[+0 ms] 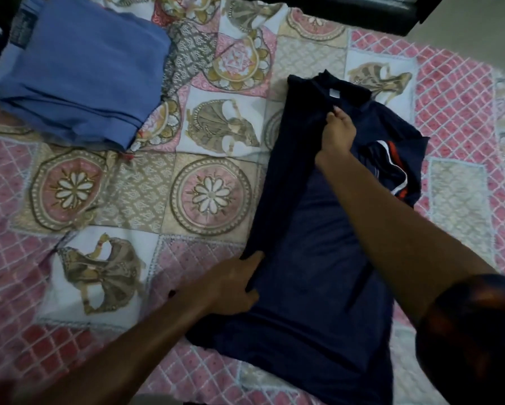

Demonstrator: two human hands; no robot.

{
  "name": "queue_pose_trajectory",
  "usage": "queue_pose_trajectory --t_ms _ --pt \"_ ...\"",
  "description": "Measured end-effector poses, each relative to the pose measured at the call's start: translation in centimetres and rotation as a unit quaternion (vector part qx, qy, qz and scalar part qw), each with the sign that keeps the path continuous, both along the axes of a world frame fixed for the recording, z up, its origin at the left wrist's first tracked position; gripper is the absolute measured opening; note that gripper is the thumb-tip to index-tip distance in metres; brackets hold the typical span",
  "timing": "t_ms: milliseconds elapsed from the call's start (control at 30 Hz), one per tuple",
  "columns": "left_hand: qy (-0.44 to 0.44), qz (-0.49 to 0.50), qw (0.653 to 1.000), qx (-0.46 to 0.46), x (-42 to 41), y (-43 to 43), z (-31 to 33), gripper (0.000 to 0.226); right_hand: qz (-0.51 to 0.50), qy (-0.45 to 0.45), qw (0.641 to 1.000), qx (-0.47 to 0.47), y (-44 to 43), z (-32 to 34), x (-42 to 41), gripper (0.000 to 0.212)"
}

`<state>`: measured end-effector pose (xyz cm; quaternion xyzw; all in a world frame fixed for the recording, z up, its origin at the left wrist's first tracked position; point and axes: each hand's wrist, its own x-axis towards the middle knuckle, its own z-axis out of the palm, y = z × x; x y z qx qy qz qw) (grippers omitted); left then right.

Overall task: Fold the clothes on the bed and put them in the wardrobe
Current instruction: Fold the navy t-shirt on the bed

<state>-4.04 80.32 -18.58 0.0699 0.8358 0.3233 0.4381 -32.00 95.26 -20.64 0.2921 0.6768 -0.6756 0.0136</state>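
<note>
A navy t-shirt lies flat on the patterned bed cover, collar pointing away from me. Its left side is folded in over the body. Its right sleeve, with white and red stripes, lies spread out at the right. My left hand grips the folded left edge near the shirt's lower part, thumb on top. My right hand pinches the fold just below the collar and its white label. A folded blue garment sits at the upper left of the bed.
The bed's far edge and a dark frame run along the top. A pale floor shows at the upper right. Open bed cover lies between the two garments.
</note>
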Motion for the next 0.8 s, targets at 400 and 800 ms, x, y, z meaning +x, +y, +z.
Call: queue_pose_trajectory --t_ms 400,800 --pt "-0.05 0.084 0.99 -0.106 7.0 27.5 1.7 0.076 -0.051 -0.004 0.998 0.047 21.0 -1.2 0.6 0.021" --pt "-0.014 0.321 0.947 -0.001 7.6 24.3 -1.0 0.013 0.077 0.0 0.968 0.238 25.5 -2.4 13.3 0.025"
